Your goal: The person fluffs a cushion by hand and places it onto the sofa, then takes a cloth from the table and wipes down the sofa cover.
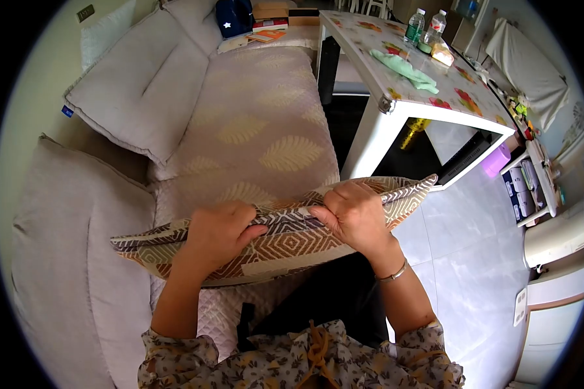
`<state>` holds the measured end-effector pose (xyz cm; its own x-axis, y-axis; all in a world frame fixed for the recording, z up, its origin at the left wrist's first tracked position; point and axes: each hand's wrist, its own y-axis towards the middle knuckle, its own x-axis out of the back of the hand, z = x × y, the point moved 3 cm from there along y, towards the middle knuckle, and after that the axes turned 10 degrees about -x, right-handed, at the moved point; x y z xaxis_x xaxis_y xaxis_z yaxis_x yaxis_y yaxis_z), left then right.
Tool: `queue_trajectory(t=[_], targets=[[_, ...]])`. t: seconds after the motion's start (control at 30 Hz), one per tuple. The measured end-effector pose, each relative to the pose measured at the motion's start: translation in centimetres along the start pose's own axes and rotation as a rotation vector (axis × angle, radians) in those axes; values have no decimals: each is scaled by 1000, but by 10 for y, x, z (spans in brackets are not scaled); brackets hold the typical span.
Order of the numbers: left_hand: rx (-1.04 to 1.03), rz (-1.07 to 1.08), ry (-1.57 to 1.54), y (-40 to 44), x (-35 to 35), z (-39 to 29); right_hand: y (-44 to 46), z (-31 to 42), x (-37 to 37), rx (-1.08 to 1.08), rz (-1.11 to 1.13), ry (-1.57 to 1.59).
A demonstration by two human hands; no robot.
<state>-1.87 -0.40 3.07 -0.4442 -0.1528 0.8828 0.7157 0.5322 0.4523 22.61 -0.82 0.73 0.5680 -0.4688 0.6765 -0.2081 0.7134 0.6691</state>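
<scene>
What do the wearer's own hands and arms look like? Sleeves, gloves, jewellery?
The left hand and right hand are both ungloved. A slim, metallic-looking bracelet circles the right wrist; none shows on the left. The loose sleeves stop well short of the wrists, pale greyish with a dark and yellow floral print.

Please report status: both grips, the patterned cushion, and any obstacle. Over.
Left grip and right grip: both closed on patterned cushion. Cushion: held along one long edge. Nothing visibly blocking; table beyond its right end.
</scene>
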Motion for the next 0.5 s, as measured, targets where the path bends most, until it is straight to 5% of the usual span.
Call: queue_trajectory(t=[0.43,0.5], targets=[[-46,-119,19,1,-7,2,4,13,0,-13,-30,7],[-33,-95,20,2,-5,2,9,38,-7,21,108,-62]])
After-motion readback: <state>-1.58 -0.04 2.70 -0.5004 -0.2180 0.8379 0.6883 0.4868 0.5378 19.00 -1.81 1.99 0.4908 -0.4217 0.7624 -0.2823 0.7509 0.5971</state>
